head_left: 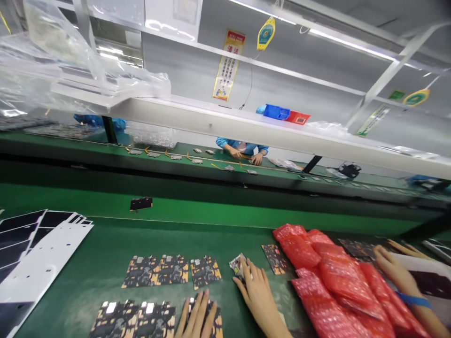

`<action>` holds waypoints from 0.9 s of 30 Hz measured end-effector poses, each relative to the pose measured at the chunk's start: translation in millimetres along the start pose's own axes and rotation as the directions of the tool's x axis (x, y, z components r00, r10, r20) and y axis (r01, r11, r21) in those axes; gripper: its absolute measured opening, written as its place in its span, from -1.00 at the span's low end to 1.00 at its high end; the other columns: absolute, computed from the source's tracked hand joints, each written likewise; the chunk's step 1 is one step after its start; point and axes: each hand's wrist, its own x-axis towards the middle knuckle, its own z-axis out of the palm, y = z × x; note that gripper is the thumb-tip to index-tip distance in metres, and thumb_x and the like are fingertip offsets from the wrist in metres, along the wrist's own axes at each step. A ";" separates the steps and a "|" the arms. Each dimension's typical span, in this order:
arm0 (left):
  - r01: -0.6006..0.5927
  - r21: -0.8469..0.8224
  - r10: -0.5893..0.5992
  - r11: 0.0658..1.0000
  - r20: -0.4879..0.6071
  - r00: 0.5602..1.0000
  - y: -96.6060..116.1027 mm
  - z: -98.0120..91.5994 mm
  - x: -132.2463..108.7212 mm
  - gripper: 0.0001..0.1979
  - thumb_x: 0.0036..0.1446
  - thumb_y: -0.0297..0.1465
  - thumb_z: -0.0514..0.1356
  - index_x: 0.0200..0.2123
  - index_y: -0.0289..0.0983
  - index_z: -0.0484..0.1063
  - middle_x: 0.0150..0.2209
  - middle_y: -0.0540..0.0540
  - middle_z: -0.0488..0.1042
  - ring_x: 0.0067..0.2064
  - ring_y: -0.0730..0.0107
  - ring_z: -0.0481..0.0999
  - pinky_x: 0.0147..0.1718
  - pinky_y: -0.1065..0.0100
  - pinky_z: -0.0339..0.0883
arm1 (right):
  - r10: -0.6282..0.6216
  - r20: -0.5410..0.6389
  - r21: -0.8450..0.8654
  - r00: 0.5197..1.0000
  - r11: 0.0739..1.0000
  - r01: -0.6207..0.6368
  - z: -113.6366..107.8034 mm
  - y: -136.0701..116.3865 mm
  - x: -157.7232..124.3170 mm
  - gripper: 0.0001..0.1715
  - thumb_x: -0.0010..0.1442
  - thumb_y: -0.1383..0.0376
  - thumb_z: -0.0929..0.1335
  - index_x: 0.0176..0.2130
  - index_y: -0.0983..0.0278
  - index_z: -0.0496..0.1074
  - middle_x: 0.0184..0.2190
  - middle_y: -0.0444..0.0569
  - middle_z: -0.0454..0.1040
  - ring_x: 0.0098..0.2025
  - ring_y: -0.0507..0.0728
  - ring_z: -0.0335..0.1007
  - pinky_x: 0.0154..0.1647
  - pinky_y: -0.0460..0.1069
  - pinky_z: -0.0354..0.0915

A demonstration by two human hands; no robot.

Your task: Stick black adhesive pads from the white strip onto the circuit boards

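Observation:
My left hand (198,317) lies flat with fingers stretched over a dark circuit board (215,324) at the bottom middle, covering most of it. To its right, my right hand (259,293) has its fingers apart, the fingertips touching a small silvery board (235,265). Left of my left hand are dark boards with orange patches, one (155,320) bearing a bright white square. Farther back sits a row of similar boards (205,271). Another board (275,259) lies beyond my right hand, beside the red bubble-wrap packets.
Red bubble-wrap packets (338,277) are piled on the right. Beyond them are a co-worker's hands, one (394,270) with a blue wristband. White-and-black sheets (45,263) are stacked on the left. A moving-belt-like green strip (211,206) carries a dark board (141,203).

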 end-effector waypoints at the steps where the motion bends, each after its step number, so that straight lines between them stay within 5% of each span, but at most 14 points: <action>1: 0.037 0.009 -0.037 0.999 0.026 0.999 1.0 5.8 6.4 -0.51 0.29 -0.15 0.18 0.21 -0.21 0.46 0.27 -0.17 0.42 0.51 0.07 -0.20 0.47 -0.08 -0.45 | -0.040 -0.014 -0.042 0.999 0.998 0.039 5.9 1.4 -2.9 -0.44 0.43 0.12 0.25 0.31 0.24 0.29 0.19 0.26 0.48 0.19 0.41 0.44 0.24 0.36 0.32; 4: 0.075 0.009 -0.076 0.997 0.056 0.996 -7.6 13.9 19.2 -0.42 0.13 -0.29 0.25 0.24 -0.27 0.43 0.29 -0.19 0.40 0.52 0.04 -0.32 0.45 -0.12 -0.57 | -0.223 0.015 -0.111 0.975 0.968 0.224 3.8 8.9 -3.3 -0.51 0.40 0.30 0.22 0.24 0.37 0.37 0.13 0.31 0.52 0.15 0.39 0.50 0.24 0.30 0.35; 8: -0.055 0.003 0.055 0.998 0.048 0.997 -29.8 7.8 16.6 -0.41 0.10 -0.25 0.25 0.21 -0.28 0.45 0.23 -0.18 0.46 0.52 0.03 -0.37 0.45 -0.12 -0.59 | -0.413 0.038 0.001 0.910 0.910 0.414 -31.2 24.0 11.2 -0.35 0.22 0.61 0.11 0.20 0.43 0.40 0.07 0.26 0.56 0.09 0.29 0.54 0.27 0.25 0.32; 13: -0.069 0.004 0.069 0.998 -0.008 0.998 -32.7 13.2 6.8 -0.44 0.08 -0.36 0.20 0.18 -0.34 0.47 0.17 -0.24 0.51 0.52 -0.01 -0.31 0.45 -0.13 -0.52 | -0.204 0.199 0.261 0.959 0.954 0.149 -70.5 5.4 52.8 -0.49 0.26 0.59 0.16 -0.02 0.25 0.50 -0.19 0.00 0.61 -0.12 0.14 0.56 -0.01 0.00 0.43; 16: -0.015 -0.021 0.013 1.000 -0.064 0.998 -19.7 25.4 6.0 -0.22 0.06 -0.45 0.15 0.39 -0.35 0.19 0.15 -0.24 0.53 0.52 0.07 -0.24 0.46 -0.09 -0.47 | -0.138 0.197 0.271 0.970 0.959 0.082 -70.5 -2.2 71.3 -0.65 0.40 0.40 0.23 -0.01 0.11 0.51 -0.10 -0.11 0.59 0.01 0.08 0.50 0.06 -0.08 0.37; 19: 0.043 -0.050 -0.047 0.998 -0.075 0.996 -8.2 31.2 5.2 -0.14 0.12 -0.43 0.09 0.49 -0.32 -0.10 0.16 -0.19 0.52 0.52 0.16 -0.22 0.47 -0.08 -0.43 | 0.149 0.141 0.165 0.979 0.971 -0.172 -64.5 24.8 70.3 -0.63 0.45 0.24 0.21 0.14 0.21 0.42 0.09 0.14 0.50 0.17 0.26 0.40 0.19 0.13 0.31; 22: 0.058 -0.060 -0.061 0.997 -0.055 0.997 -4.7 30.4 2.9 -0.15 0.15 -0.43 0.07 0.49 -0.30 -0.13 0.19 -0.17 0.50 0.51 0.19 -0.19 0.47 -0.05 -0.40 | 0.435 0.113 0.068 0.893 0.894 -0.444 -60.2 71.8 58.6 -0.49 0.35 0.13 0.29 0.12 0.44 0.37 0.00 0.49 0.45 0.08 0.54 0.43 -0.02 0.35 0.38; 27: 0.025 -0.056 -0.026 0.998 -0.027 0.999 -12.4 25.6 2.1 -0.20 0.16 -0.42 0.11 0.47 -0.29 0.01 0.21 -0.16 0.48 0.51 0.15 -0.19 0.47 -0.07 -0.42 | 0.529 0.156 0.141 0.834 0.824 -0.549 -54.4 117.1 55.0 -0.46 -0.04 0.07 0.53 -0.15 0.30 0.41 -0.22 0.17 0.50 -0.14 0.41 0.53 -0.11 0.20 0.42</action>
